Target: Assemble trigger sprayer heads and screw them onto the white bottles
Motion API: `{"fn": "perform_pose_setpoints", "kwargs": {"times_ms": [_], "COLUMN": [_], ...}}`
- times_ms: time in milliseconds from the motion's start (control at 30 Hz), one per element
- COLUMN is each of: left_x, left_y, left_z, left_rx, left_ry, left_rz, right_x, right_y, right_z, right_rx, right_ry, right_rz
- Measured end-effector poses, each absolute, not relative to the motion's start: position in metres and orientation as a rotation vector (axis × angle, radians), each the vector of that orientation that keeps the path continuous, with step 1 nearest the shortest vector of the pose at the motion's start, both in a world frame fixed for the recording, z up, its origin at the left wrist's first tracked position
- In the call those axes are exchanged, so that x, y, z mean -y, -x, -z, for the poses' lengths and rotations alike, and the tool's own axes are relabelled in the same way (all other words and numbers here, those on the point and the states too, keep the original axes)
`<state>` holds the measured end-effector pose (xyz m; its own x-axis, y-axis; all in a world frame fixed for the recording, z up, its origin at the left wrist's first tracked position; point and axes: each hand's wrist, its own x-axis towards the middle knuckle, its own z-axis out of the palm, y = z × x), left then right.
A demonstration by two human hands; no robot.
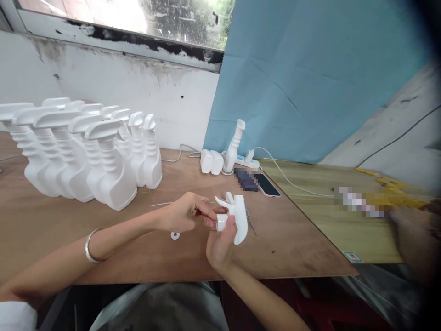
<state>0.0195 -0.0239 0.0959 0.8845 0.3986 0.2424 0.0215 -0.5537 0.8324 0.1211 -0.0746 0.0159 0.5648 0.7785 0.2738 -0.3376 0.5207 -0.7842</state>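
Observation:
My right hand [220,248] is wrapped around a white trigger sprayer head [240,225], held on its side above the table with its collar toward the left. At the collar's open end, the fingers of my left hand [193,212] are pinched together. Whatever they hold there is hidden. Below my left hand a small white ring washer [175,236] lies on the brown table. A thin white tube [161,204] shows behind my left wrist, its far part covered by the hand. Partly behind the sprayer head lies a thin metal tool [251,222].
Several white spray bottles [119,186] stand at the left. Behind my hands are another bottle [233,151], small white containers [211,162], a power strip [247,162] and two phones [267,185]. Another person's blurred hand [413,230] is over the yellowish table at right.

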Motion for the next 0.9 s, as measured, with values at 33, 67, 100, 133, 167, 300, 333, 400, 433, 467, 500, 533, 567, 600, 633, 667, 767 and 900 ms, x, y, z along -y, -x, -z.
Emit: {"fn": "perform_pose_setpoints", "kwargs": {"times_ms": [33,67,100,133,167,300,333,400,433,467,500,533,567,600,633,667,767,900], "left_x": [0.026,0.027,0.027,0.026,0.024,0.007,0.001,-0.012,-0.018,-0.024,-0.030,-0.036,-0.042,-0.047,-0.051,-0.055,-0.063,-0.065], "left_y": [-0.020,-0.020,-0.020,-0.018,-0.017,-0.008,-0.008,-0.012,-0.017,-0.022,-0.028,-0.034,-0.040,-0.045,-0.049,-0.052,-0.055,-0.039], "left_z": [-0.100,-0.104,-0.107,-0.109,-0.110,-0.097,-0.090,-0.075,-0.068,-0.061,-0.054,-0.048,-0.042,-0.036,-0.031,-0.025,-0.012,-0.014], "left_rx": [-0.290,-0.277,-0.261,-0.243,-0.229,-0.353,-0.440,-0.623,-0.690,-0.738,-0.765,-0.784,-0.797,-0.807,-0.814,-0.816,-0.736,-0.748], "left_ry": [-2.092,-2.079,-2.069,-2.063,-2.064,-2.176,-2.224,-2.299,-2.319,-2.335,-2.358,-2.386,-2.417,-2.445,-2.464,-2.474,-2.477,-2.300], "left_rz": [-0.501,-0.497,-0.494,-0.480,-0.448,-0.330,-0.365,-0.514,-0.581,-0.632,-0.657,-0.661,-0.655,-0.643,-0.631,-0.621,-0.624,-0.831], "right_x": [0.075,0.075,0.075,0.074,0.073,0.069,0.069,0.070,0.070,0.071,0.071,0.072,0.072,0.072,0.073,0.073,0.076,0.079], "right_y": [-0.122,-0.123,-0.125,-0.129,-0.133,-0.161,-0.167,-0.175,-0.177,-0.178,-0.179,-0.179,-0.180,-0.180,-0.182,-0.183,-0.185,-0.183], "right_z": [-0.017,-0.019,-0.022,-0.025,-0.030,-0.048,-0.051,-0.054,-0.053,-0.052,-0.051,-0.050,-0.049,-0.048,-0.047,-0.048,-0.051,-0.059], "right_rx": [0.676,0.677,0.671,0.656,0.631,0.560,0.579,0.651,0.704,0.772,0.852,0.946,1.044,1.145,1.242,1.335,1.571,1.801], "right_ry": [0.717,0.694,0.679,0.675,0.683,0.768,0.787,0.835,0.874,0.924,0.987,1.057,1.129,1.201,1.268,1.329,1.479,1.624], "right_rz": [-0.724,-0.727,-0.736,-0.748,-0.755,-0.674,-0.644,-0.584,-0.560,-0.541,-0.530,-0.531,-0.543,-0.560,-0.567,-0.552,-0.403,-0.354]}}
